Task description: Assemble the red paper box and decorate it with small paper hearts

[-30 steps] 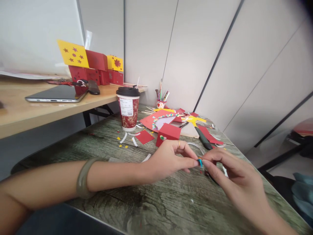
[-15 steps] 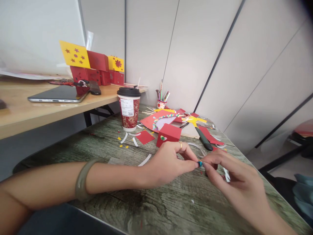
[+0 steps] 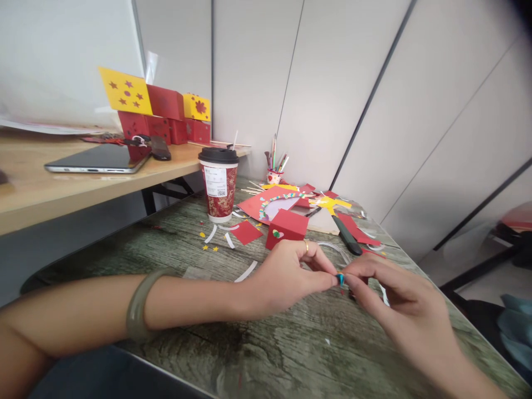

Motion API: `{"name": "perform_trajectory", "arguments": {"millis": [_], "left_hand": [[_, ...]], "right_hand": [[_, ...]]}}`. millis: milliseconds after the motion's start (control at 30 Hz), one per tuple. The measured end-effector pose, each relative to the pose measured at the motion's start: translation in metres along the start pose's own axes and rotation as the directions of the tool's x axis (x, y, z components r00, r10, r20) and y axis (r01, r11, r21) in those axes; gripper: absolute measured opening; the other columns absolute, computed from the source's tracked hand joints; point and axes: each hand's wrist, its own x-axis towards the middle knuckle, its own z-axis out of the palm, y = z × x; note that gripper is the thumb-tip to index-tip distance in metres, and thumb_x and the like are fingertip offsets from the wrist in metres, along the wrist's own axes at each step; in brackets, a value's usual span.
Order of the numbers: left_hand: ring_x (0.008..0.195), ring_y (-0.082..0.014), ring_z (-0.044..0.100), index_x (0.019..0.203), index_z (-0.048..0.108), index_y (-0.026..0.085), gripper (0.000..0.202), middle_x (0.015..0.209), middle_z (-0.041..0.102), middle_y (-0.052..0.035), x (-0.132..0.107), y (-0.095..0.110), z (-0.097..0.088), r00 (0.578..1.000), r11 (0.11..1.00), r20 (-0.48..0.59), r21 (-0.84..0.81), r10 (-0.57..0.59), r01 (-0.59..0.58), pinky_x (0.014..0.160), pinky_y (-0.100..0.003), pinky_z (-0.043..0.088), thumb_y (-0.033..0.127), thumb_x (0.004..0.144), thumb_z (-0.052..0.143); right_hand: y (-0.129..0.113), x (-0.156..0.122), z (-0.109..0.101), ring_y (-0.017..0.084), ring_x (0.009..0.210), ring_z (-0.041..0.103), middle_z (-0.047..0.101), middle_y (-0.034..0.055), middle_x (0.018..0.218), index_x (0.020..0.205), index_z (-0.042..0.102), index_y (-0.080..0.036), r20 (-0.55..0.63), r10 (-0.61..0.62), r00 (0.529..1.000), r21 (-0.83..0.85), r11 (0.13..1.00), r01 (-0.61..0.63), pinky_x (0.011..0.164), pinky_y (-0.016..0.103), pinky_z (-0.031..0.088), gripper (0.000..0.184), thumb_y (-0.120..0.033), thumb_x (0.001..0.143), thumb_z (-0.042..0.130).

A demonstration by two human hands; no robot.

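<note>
A tiny blue piece (image 3: 341, 279), too small to identify, is pinched between both hands above the table's front half. My left hand (image 3: 286, 277), with a ring on one finger and a bangle on the wrist, grips it from the left between thumb and forefinger. From the right, my right hand (image 3: 403, 305) holds it by thumb and fingertips. Just behind my left hand stands a red paper box (image 3: 286, 226) with green and white shapes stuck on its front. A red card (image 3: 270, 202) edged with colourful bits lies farther back.
A lidded coffee cup (image 3: 219, 185) stands left of the papers. A black-handled cutter (image 3: 347, 235) lies behind my right hand. White strips, red squares and yellow stars are scattered about. A pen cup (image 3: 274, 177) is at the back; a tablet (image 3: 100, 159) rests on the wooden desk (image 3: 83, 191).
Both hands stay almost in place, still pinching the blue piece. Its blue side shows a little more between the fingertips. The view has shifted very slightly.
</note>
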Motion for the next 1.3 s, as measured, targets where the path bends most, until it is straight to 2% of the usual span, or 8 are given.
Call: {"name": "perform_trajectory", "arguments": {"millis": [267,533,1300], "left_hand": [[0.055,-0.0067,0.049,0.066,0.058,0.013,0.008,0.059,0.056,0.0021,0.0004,0.0014,0.0001,0.999,0.998,0.019,-0.050,-0.041,0.042,0.051,-0.019,0.039,0.018,0.064,0.063],[0.054,-0.0058,0.050,0.066,0.057,0.012,0.009,0.058,0.056,0.0017,0.0004,0.0010,0.0001,0.998,0.994,0.034,-0.088,-0.056,0.059,0.051,-0.018,0.039,0.017,0.063,0.064],[0.053,-0.0059,0.049,0.065,0.057,0.012,0.009,0.057,0.056,0.0021,-0.0005,0.0024,0.0009,0.997,0.994,0.029,-0.080,-0.071,0.073,0.049,-0.018,0.037,0.017,0.062,0.064]], "right_hand": [[0.0005,-0.0006,-0.0023,0.012,0.059,0.054,0.060,-0.0013,0.065,0.067,0.060,-0.022,0.023,0.072,0.997,0.069,0.995,-0.073,0.054,0.023,0.042,0.013,-0.023,0.078,0.053],[-0.0016,0.0013,-0.0017,0.012,0.058,0.054,0.062,-0.0022,0.063,0.067,0.062,-0.023,-0.012,0.076,0.997,0.093,0.993,-0.075,0.052,0.022,0.043,0.009,-0.024,0.075,0.058],[-0.0063,0.0028,-0.0021,0.010,0.051,0.050,0.059,-0.0019,0.059,0.064,0.062,-0.022,0.033,0.159,0.987,0.139,0.977,-0.162,0.045,0.020,0.038,0.013,-0.026,0.075,0.056]]}}
